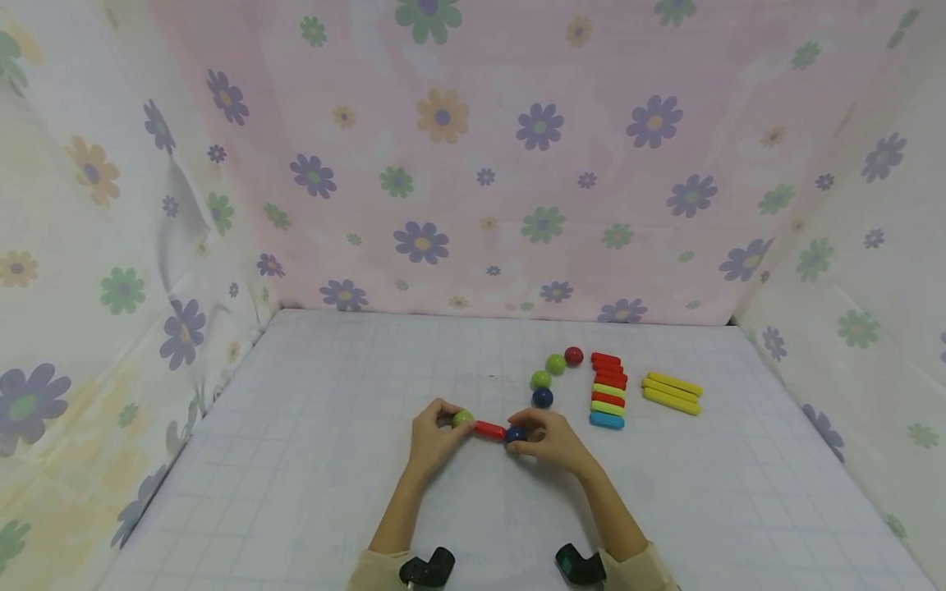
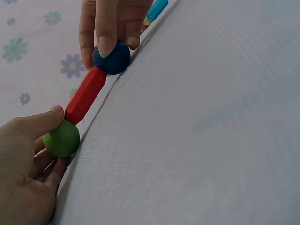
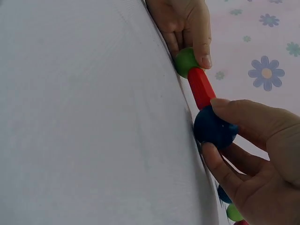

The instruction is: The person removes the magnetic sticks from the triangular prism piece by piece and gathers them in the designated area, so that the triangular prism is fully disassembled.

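Observation:
Between my hands lies a short red rod [image 1: 489, 430] with a ball at each end. My left hand [image 1: 432, 439] grips the green ball [image 2: 62, 138] at the left end, thumb on one side and fingers on the other. At the right end, my right hand [image 1: 550, 442] pinches the dark blue ball [image 3: 215, 127] between thumb and fingers. Both balls touch the rod's ends in the wrist views. The rod itself is bare of fingers along its middle. Whether the piece rests on the table or hangs just above it, I cannot tell.
Beyond my right hand stand a second dark blue ball [image 1: 543, 397], two green balls [image 1: 556, 364] and a red ball [image 1: 573, 355]. To their right is a column of short red, yellow-green and blue rods [image 1: 608, 396]. Longer yellow rods [image 1: 671, 394] lie farther right on the white table [image 1: 296, 460].

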Motion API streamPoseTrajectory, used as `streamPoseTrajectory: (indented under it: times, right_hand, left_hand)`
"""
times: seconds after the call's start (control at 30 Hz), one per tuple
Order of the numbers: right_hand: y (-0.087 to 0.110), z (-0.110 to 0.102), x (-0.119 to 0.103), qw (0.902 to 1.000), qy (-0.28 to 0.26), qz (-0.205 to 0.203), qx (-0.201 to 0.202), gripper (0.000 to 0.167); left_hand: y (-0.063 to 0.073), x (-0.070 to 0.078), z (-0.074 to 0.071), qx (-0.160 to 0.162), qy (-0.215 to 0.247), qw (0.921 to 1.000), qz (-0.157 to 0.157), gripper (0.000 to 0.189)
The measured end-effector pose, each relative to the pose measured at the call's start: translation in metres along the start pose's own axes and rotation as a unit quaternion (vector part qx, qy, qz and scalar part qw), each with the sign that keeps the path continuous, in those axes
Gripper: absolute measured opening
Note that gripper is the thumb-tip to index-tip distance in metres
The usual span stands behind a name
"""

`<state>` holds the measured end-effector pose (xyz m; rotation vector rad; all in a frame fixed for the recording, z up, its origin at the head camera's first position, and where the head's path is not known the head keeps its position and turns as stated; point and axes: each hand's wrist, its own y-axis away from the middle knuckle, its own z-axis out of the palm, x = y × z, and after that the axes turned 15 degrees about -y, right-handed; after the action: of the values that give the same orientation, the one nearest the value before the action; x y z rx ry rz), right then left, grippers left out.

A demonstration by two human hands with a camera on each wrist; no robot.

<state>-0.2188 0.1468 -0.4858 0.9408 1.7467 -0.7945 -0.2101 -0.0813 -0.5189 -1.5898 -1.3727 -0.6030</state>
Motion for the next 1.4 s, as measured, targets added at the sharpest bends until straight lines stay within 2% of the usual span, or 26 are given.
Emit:
streamPoseTrajectory:
  times: [0.13,0.23,0.33,0.53,0.8,1.2,1.4]
  right_hand:
    - [-0.003,0.001,0.001,0.9993,0.011,0.006,0.036,0.034]
    - [-0.005,0.002,0.001,0.9988,0.021,-0.003,0.045,0.033]
    - [-0.008,0.004,0.001,0.9978,0.047,-0.011,0.047,0.031]
    - [-0.014,0.01,-0.002,0.9932,0.107,-0.006,0.045,0.026]
    - [-0.016,0.013,0.002,0.9899,0.132,0.003,0.052,0.024]
    - [-0.017,0.014,0.005,0.9901,0.123,-0.026,0.063,0.014]
    - [-0.013,0.011,0.007,0.9912,0.095,-0.008,0.092,0.017]
  left_hand:
    - [0.0,0.0,-0.001,-0.031,-0.011,0.9995,0.0,0.026]
    - [-0.001,0.0,-0.001,-0.059,-0.035,0.9977,0.001,0.024]
    - [-0.001,-0.001,0.0,-0.072,-0.056,0.9957,0.014,0.022]
    - [-0.001,-0.002,0.002,-0.066,-0.071,0.9948,0.031,0.018]
    - [0.0,-0.001,0.001,-0.066,-0.072,0.9946,0.035,0.019]
    - [0.001,0.003,-0.002,-0.068,-0.074,0.9949,0.013,0.025]
    - [0.002,0.004,-0.004,-0.069,-0.07,0.9952,0.003,0.029]
